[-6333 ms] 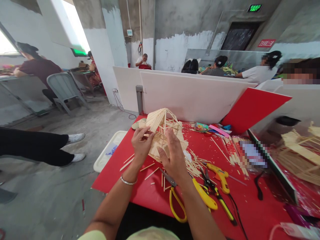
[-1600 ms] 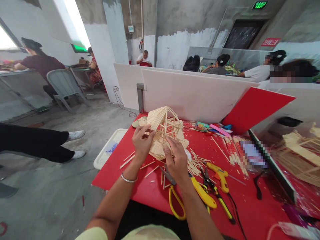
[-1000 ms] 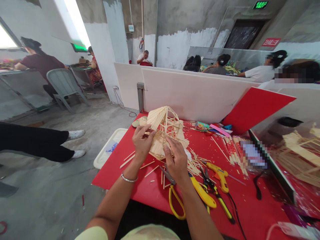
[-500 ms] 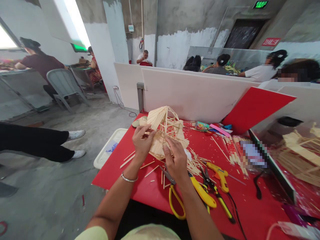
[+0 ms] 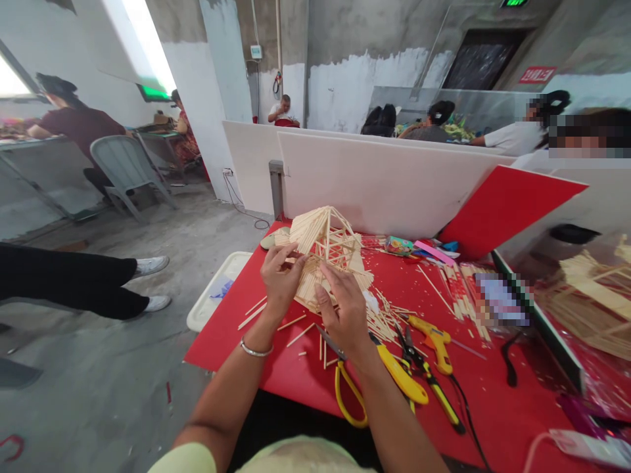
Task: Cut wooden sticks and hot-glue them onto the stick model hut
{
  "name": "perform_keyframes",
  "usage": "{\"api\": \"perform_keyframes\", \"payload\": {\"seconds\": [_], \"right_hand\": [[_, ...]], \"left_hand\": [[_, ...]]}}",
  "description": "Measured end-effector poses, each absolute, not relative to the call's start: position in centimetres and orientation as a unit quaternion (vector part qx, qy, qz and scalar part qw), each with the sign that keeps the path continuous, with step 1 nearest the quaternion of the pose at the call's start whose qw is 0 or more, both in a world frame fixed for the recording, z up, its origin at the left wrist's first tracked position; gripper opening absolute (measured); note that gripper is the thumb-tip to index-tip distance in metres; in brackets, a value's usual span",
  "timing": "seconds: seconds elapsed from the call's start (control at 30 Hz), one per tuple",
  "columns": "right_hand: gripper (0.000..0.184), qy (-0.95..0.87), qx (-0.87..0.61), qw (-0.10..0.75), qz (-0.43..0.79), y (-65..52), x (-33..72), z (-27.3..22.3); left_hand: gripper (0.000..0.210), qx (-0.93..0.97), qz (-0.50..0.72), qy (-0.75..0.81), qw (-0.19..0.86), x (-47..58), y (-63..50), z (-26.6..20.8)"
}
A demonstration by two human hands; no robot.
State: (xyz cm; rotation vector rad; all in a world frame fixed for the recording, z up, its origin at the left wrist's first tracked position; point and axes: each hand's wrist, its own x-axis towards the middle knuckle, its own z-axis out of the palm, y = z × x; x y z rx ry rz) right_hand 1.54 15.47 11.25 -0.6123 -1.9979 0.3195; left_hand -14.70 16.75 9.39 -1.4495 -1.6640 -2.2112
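Note:
A small house-like model of thin wooden sticks (image 5: 311,230) stands on the red table, with a slatted roof and an open frame on its right side. My left hand (image 5: 280,279) is closed in a pinch on the model's left front edge. Just in front of the model is my right hand (image 5: 349,307), its thumb and index finger apart and the index fingertip at the frame; no stick shows between them. Yellow-handled scissors (image 5: 344,394) lie under my right wrist. Loose sticks (image 5: 384,323) are scattered beside the model.
Right of my forearm lie yellow-handled pliers (image 5: 401,374), cutters (image 5: 436,391) and a yellow glue gun (image 5: 434,338) with its cord. Stick bundles (image 5: 456,292) are farther back. A white board (image 5: 384,184) borders the table's far side. A white tray (image 5: 197,315) sits at the left.
My right hand has shifted slightly up and its thumb and index finger have spread apart. The left hand keeps its pinch at the same spot on the model.

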Motion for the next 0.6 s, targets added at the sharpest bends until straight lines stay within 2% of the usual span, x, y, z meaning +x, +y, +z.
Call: {"api": "perform_keyframes", "payload": {"seconds": [0.6], "right_hand": [[0.038,-0.818,-0.298,0.473,0.139,15.4,3.5,10.8]], "left_hand": [[0.028,-0.448,-0.681,-0.575,0.067,-13.6,17.0,9.7]]}}
